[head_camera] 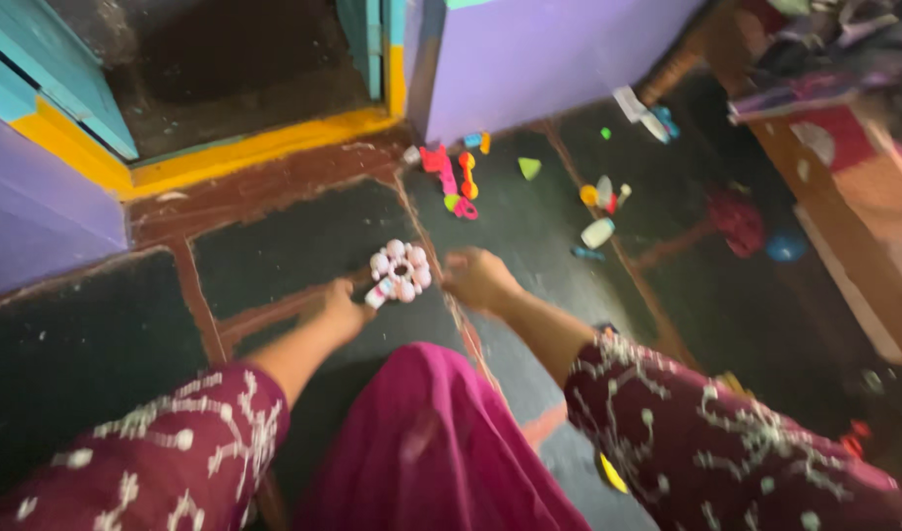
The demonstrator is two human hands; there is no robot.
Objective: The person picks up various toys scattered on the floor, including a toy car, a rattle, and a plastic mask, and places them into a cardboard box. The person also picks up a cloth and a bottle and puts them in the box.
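My left hand (345, 309) reaches down to the dark floor and grips the short handle of a pink-and-white ring-shaped toy (400, 269) made of round beads. My right hand (478, 279) hovers just right of that toy, fingers curled loosely, apparently holding nothing. Both arms wear maroon sleeves with white embroidery. The picture is blurred by motion.
Small plastic toys lie scattered ahead: a pink and orange cluster (456, 182), a green cone (529, 167), a white bottle (597, 232), a blue ball (785, 246). A yellow door sill (254, 149) and purple wall (529, 59) stand beyond. Wooden furniture (844, 236) is at right.
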